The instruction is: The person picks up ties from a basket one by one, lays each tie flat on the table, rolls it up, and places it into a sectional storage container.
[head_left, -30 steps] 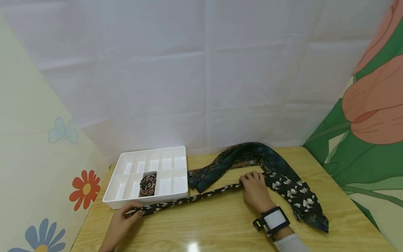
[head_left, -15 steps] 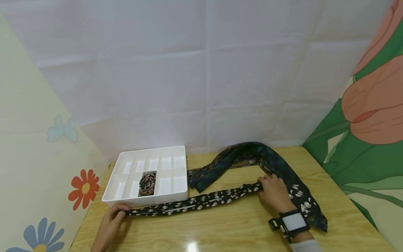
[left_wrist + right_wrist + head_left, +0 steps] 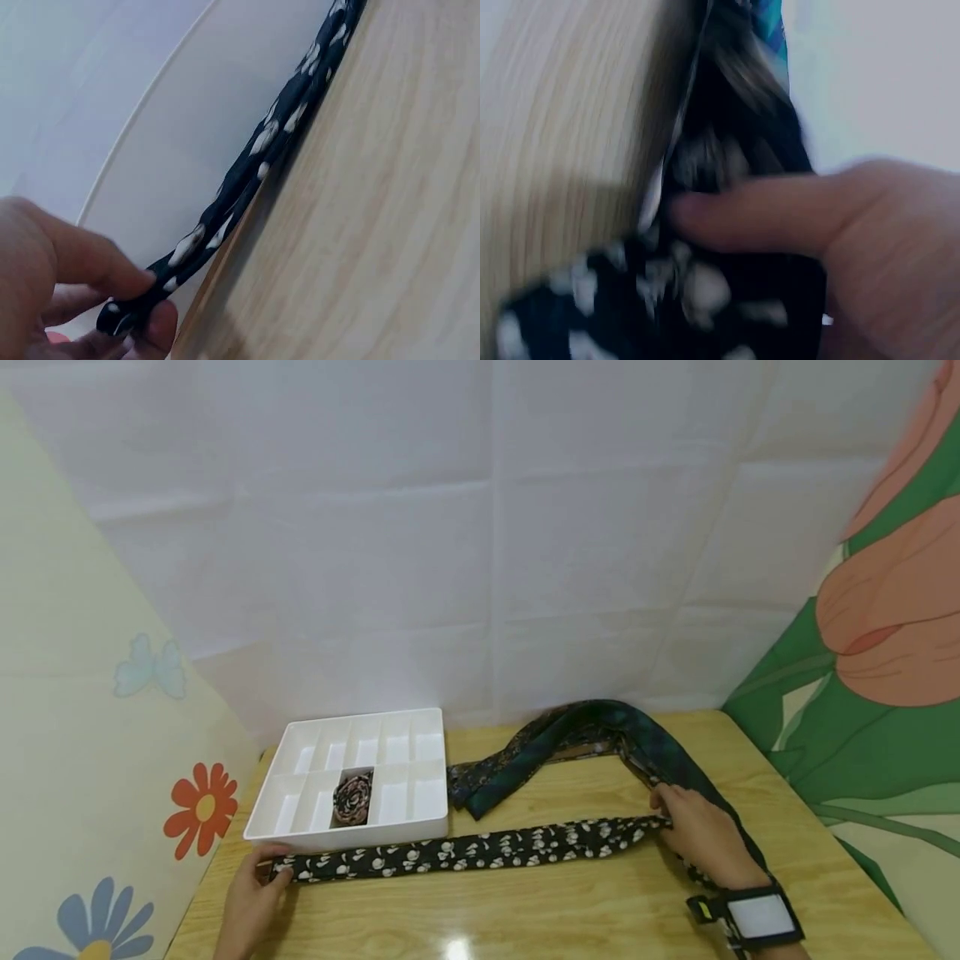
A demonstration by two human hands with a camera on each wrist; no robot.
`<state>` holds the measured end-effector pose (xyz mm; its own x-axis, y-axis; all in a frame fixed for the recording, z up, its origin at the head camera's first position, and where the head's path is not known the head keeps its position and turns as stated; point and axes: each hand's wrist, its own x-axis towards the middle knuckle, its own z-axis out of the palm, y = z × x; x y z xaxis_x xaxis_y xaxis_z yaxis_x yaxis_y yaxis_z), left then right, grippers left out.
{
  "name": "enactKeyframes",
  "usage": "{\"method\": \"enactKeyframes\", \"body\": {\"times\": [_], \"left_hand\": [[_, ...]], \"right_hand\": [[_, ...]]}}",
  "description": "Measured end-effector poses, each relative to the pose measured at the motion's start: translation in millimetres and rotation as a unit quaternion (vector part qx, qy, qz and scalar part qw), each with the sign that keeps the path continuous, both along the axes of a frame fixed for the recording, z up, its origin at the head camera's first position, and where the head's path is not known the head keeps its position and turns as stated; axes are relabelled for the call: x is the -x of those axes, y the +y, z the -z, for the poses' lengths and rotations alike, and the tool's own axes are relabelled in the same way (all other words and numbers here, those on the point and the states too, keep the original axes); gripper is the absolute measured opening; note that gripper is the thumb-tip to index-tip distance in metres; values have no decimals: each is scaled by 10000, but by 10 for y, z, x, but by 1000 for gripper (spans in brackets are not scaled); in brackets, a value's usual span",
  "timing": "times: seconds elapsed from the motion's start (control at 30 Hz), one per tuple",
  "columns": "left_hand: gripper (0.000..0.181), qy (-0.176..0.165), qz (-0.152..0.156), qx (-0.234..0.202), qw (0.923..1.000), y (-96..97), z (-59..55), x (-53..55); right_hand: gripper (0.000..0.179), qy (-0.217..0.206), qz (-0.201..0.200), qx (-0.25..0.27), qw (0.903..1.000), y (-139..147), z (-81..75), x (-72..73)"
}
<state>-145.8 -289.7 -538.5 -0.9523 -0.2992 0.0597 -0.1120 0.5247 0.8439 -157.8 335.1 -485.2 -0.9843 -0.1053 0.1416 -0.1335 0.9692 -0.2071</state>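
Note:
A black necktie with a white floral print (image 3: 450,854) stretches nearly straight across the table, in front of the white box. Its left end is pinched between the thumb and fingers of my left hand (image 3: 253,893), which the left wrist view shows closely, the tie's end (image 3: 131,311) folded there. Farther right, my right hand (image 3: 705,835) grips the same tie (image 3: 705,292) with the thumb on top; that view is blurred. Part of the tie beyond the right hand is hidden under the hand and wrist. Behind it curve other dark ties, the front one dark green-blue (image 3: 495,789).
A white divided box (image 3: 345,839) stands at the back left, with one rolled patterned tie (image 3: 352,799) in a front compartment. The wooden table (image 3: 525,918) meets a white sheet (image 3: 487,568) behind and painted walls at both sides.
My right hand has slid rightward along the floral tie, and the stretch between the hands has become longer, wider and flatter. My left hand has moved slightly left, still pinching the end.

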Motion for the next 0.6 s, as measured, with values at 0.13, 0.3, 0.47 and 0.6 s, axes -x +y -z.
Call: {"method": "enactKeyframes", "body": {"times": [0.13, 0.3, 0.47, 0.6], "left_hand": [[34, -355, -570, -128, 9977, -32, -53, 26], [36, -385, -755, -219, 9962, -31, -78, 44], [39, -511, -904, -70, 9946, -50, -55, 45], [42, -702, -1153, -23, 9908, -91, -25, 25]], "right_hand": [[31, -268, 21, -123, 9996, 56, -20, -45], [47, 1772, -421, -338, 9827, 105, 44, -92], [53, 1934, -845, -715, 9749, 154, 119, -146], [42, 220, -782, -442, 9957, 182, 184, -219]]}}
